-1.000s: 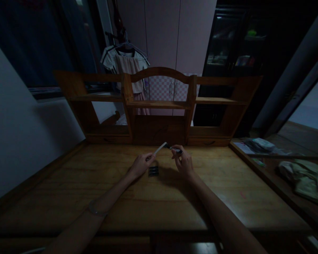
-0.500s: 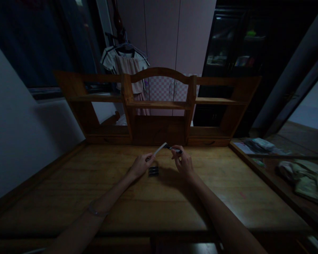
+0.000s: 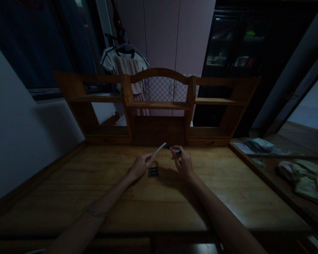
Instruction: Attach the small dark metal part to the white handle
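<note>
My left hand (image 3: 139, 165) is closed in a pinch on a thin white stick-like handle (image 3: 159, 149) that slants up to the right. My right hand (image 3: 183, 163) is closed on a small dark piece (image 3: 175, 149) at the handle's upper end; the two parts meet between my hands. A small dark ribbed block (image 3: 153, 171) lies on the wooden desk (image 3: 148, 201) just below and between my hands. The room is dim and fine detail is hard to make out.
A wooden hutch with shelves (image 3: 159, 106) stands at the desk's back edge. Clothes on a hanger (image 3: 125, 61) hang behind it by a pale wardrobe. To the right, a lower ledge carries papers (image 3: 257, 145) and a crumpled cloth (image 3: 304, 176).
</note>
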A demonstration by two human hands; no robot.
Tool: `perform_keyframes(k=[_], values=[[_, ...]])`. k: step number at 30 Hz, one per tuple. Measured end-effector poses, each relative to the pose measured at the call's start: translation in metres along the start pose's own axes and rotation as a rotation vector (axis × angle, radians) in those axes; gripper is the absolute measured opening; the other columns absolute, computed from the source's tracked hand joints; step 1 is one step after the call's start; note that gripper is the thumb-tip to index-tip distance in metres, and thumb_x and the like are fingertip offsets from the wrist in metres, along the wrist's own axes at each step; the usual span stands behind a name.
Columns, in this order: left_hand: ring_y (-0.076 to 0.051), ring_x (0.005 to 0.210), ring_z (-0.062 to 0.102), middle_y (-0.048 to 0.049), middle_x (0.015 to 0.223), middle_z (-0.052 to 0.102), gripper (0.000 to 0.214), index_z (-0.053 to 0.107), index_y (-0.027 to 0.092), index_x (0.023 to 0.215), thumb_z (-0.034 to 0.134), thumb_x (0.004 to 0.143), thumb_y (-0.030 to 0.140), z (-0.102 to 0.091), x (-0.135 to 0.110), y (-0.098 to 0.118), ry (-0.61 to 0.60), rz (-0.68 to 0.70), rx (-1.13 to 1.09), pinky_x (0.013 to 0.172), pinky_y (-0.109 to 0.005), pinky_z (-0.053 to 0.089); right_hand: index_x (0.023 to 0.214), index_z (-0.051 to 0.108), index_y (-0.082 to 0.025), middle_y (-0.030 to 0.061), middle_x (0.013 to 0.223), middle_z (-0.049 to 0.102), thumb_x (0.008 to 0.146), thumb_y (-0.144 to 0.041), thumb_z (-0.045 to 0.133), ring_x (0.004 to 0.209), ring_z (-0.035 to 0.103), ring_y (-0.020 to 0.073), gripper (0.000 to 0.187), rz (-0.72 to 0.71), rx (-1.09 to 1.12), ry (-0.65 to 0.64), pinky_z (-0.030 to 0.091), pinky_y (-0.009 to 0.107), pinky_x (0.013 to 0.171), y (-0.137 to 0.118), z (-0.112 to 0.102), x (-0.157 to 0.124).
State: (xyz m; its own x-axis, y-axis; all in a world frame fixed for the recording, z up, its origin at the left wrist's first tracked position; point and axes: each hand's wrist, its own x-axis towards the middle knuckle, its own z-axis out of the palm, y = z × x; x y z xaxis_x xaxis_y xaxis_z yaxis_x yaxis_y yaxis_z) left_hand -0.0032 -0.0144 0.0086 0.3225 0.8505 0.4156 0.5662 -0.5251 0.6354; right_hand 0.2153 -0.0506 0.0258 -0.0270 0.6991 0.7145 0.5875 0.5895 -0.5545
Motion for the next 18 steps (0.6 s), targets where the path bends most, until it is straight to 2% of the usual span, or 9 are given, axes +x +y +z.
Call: perform_keyframes(k=[7, 18], values=[[-0.016, 0.066, 0.056, -0.0028, 0.074, 0.064, 0.038, 0.066, 0.014, 0.084, 0.040, 0.090, 0.042, -0.0007, -0.0002, 0.0000, -0.001, -0.001, -0.040, 0.061, -0.023, 0.036, 0.106, 0.054, -0.018, 0.0062, 0.088, 0.067, 0.097, -0.037, 0.040, 0.065, 0.062, 0.0135, 0.025, 0.013, 0.010, 0.003, 0.043, 0.021, 0.057, 0.0016, 0.0020, -0.0010], [-0.017, 0.067, 0.055, -0.0016, 0.071, 0.063, 0.048, 0.067, 0.014, 0.083, 0.038, 0.090, 0.051, -0.0016, 0.0004, 0.0035, 0.023, -0.046, -0.021, 0.062, -0.023, 0.038, 0.107, 0.054, -0.019, 0.0065, 0.087, 0.067, 0.096, -0.038, 0.040, 0.063, 0.062, 0.0136, 0.026, 0.001, 0.013, -0.004, 0.045, 0.022, 0.057, 0.0019, 0.0010, -0.0011]])
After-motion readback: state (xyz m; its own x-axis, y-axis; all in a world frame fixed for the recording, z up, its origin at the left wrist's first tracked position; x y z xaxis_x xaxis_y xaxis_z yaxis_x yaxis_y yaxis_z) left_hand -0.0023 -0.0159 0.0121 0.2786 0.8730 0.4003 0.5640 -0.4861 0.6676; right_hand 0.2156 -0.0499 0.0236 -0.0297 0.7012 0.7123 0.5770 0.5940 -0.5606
